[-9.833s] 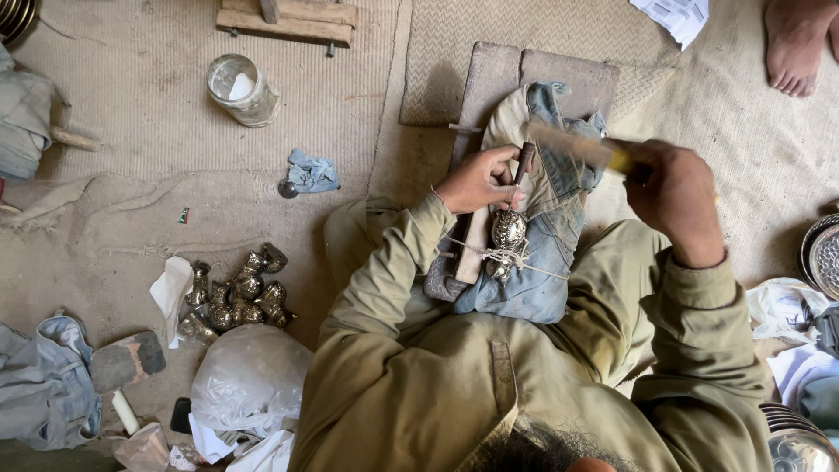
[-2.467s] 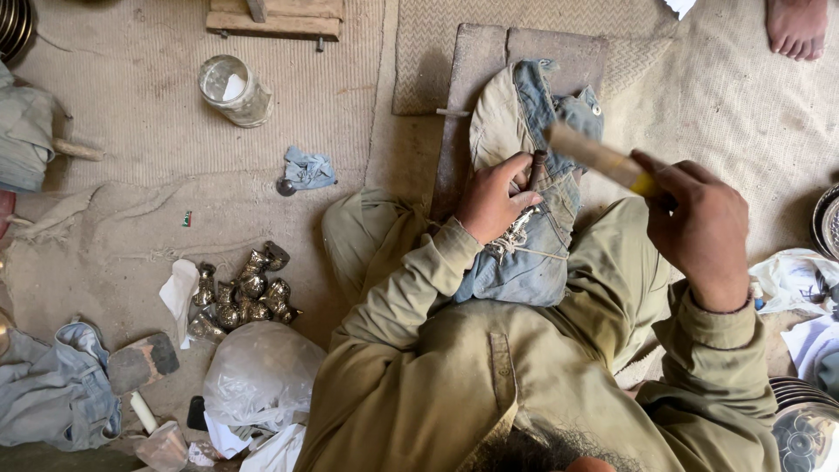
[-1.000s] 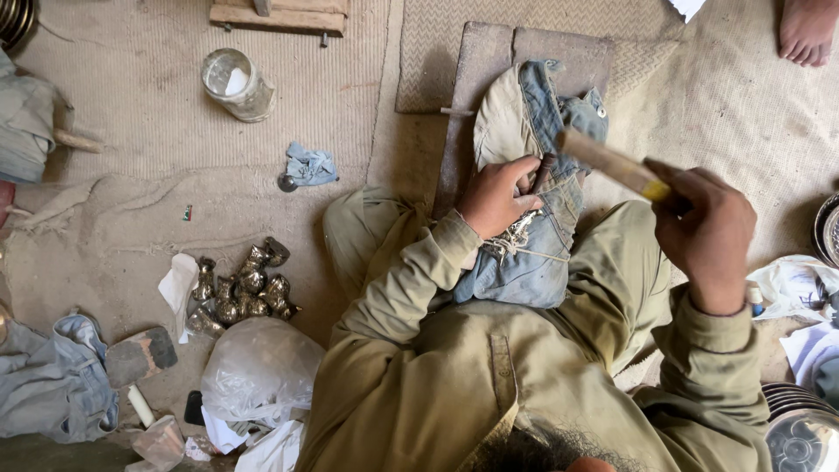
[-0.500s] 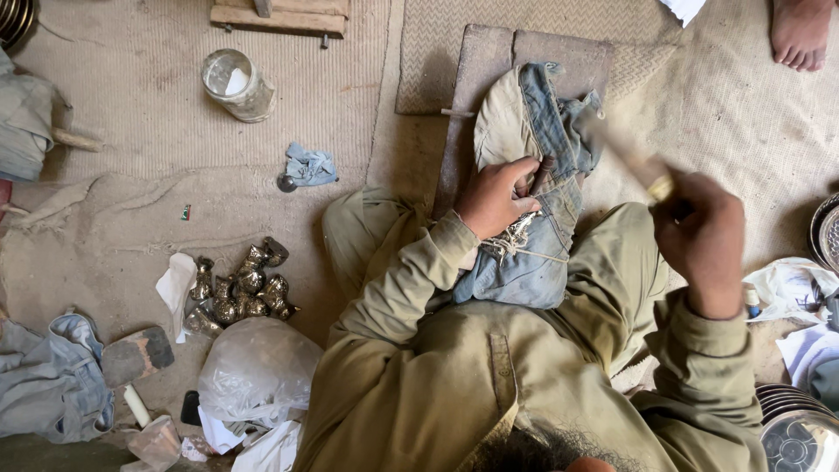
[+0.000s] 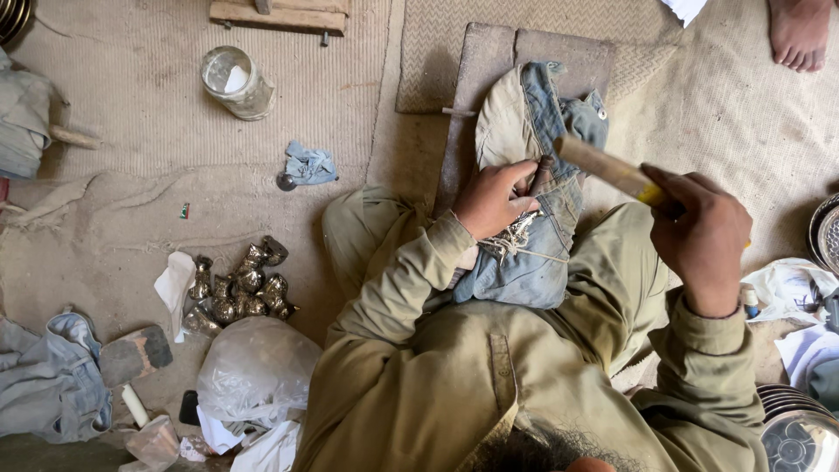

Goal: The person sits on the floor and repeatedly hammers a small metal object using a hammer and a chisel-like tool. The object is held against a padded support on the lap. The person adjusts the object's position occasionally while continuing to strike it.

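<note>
Floor workspace, top-down, here's where stuff sits

Denim bundle (image 5: 533,218) lies on the person's lap, over a flat board (image 5: 489,79). Left hand (image 5: 494,199) presses on the bundle, right hand (image 5: 699,236) is up to its right, holding a stick (image 5: 603,166) above it. Small metal pieces (image 5: 240,288) are piled off left, plastic bag (image 5: 253,371) just below them, jar (image 5: 234,80) far upper left.

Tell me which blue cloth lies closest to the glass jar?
The small crumpled blue rag on the floor, just right of the glass jar. The denim bundle lies under the left hand.
</note>
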